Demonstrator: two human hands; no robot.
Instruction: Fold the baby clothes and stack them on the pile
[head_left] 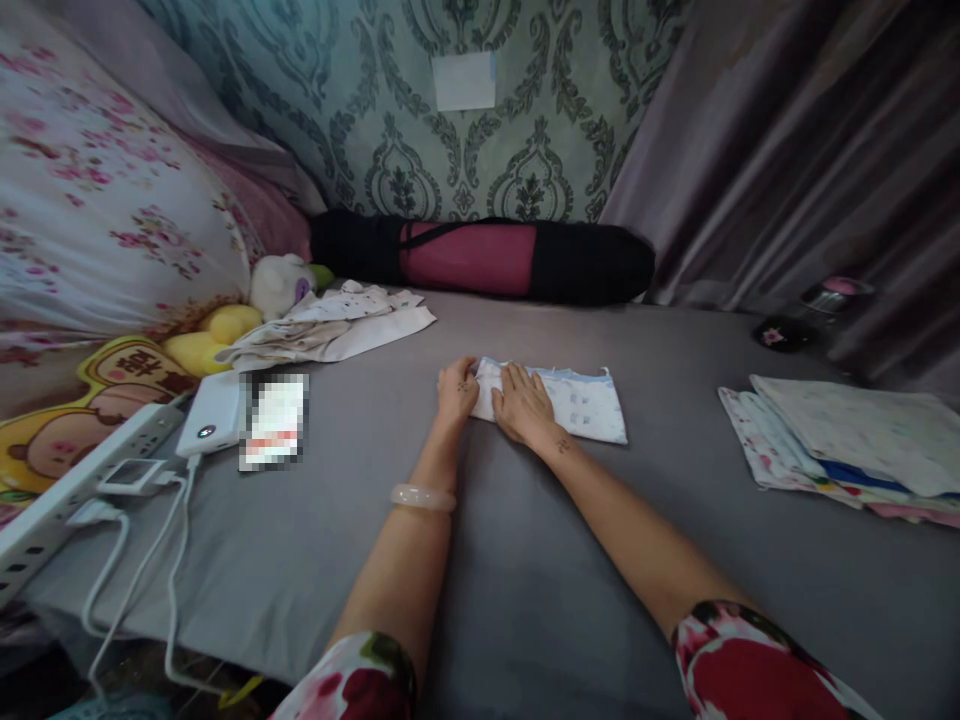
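A small white cloth with a pale blue print [581,405] lies folded on the grey sheet [525,560] in the middle of the view. My left hand [457,388] is curled at the cloth's left edge, fingers closed on that edge. My right hand [523,402] lies flat on the cloth's left part, fingers stretched out and pressing down. A pale bangle [422,497] sits on my left wrist.
A stack of folded cloths [847,445] lies at the right. Loose light garments [330,325] lie at the back left, by soft toys [281,283]. A power bank [212,427], cables and a power strip [67,490] sit at left. A black-and-pink roll bag [480,257] lies along the wall.
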